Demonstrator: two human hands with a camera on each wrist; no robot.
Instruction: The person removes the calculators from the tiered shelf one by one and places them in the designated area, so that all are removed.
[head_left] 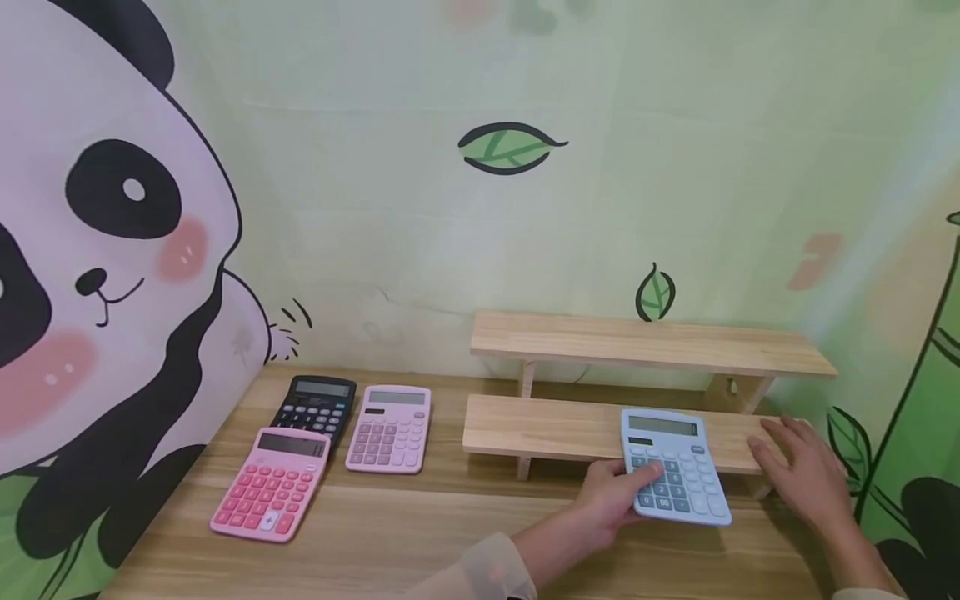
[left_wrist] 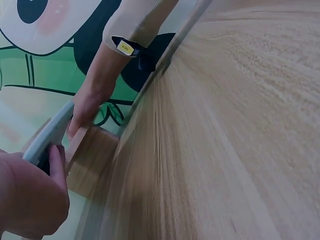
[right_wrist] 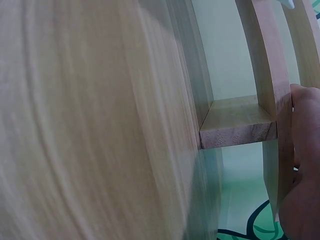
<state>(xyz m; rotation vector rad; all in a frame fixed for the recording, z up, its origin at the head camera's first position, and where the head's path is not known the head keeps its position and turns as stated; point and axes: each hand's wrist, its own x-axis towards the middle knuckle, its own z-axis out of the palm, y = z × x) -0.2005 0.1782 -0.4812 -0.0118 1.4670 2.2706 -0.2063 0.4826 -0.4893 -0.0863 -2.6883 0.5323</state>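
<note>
A light blue calculator [head_left: 675, 467] is in my left hand [head_left: 611, 500], held by its lower left side with the thumb over the grey keys. It is tilted, screen end away from me, in front of the lower board of a two-tier wooden shelf [head_left: 547, 425]. In the left wrist view the calculator [left_wrist: 50, 132] shows edge-on, with the fingers of my left hand [left_wrist: 30, 195] beneath it. My right hand [head_left: 806, 467] rests on the right end of the lower board, fingers loosely bent. The right wrist view shows this hand [right_wrist: 306, 150] against the board, its fingertips mostly hidden.
To the left on the wooden table [head_left: 420, 533] lie a pink calculator [head_left: 270, 483], a black calculator [head_left: 318, 404] partly covered by it, and a pale pink calculator [head_left: 388, 429]. The shelf's upper board [head_left: 645, 342] stands behind, near a panda-print backdrop [head_left: 375, 208].
</note>
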